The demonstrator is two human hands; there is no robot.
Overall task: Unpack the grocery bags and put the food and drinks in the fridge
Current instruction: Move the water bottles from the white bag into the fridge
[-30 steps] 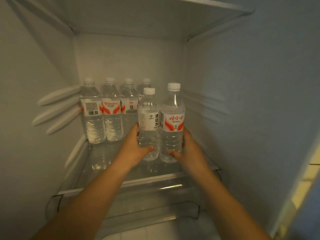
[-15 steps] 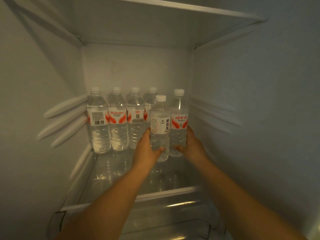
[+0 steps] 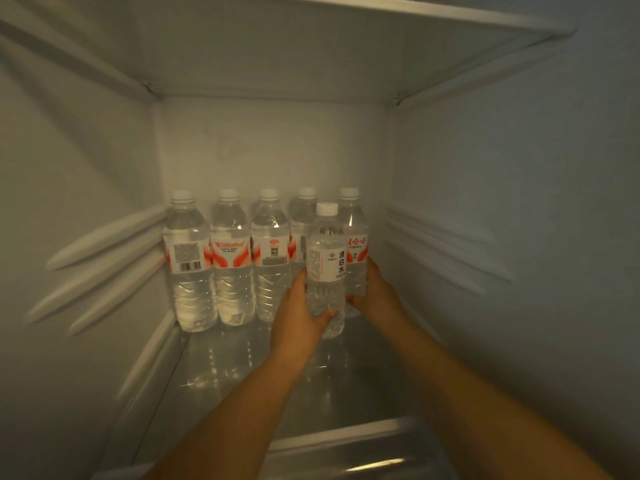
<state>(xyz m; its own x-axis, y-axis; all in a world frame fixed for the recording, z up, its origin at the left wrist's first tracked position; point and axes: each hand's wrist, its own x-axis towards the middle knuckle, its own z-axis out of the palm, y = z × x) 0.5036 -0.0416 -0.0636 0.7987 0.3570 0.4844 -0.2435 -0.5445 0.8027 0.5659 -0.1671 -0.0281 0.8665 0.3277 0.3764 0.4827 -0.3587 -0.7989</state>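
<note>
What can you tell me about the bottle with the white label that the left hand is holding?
The white-label bottle is clear plastic with a white cap, full of water, its label bearing dark Chinese characters. It stands upright in front of the back row, its base at the glass shelf. The left hand grips its lower half.

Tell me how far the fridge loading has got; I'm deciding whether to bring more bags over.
Done: four red-labelled water bottles stand in a row at the back of the glass shelf. In hand: the left hand grips a white-labelled water bottle, the right hand holds a fifth red-labelled bottle at the row's right end. Left: letting go of both; no bags are in view.
</note>
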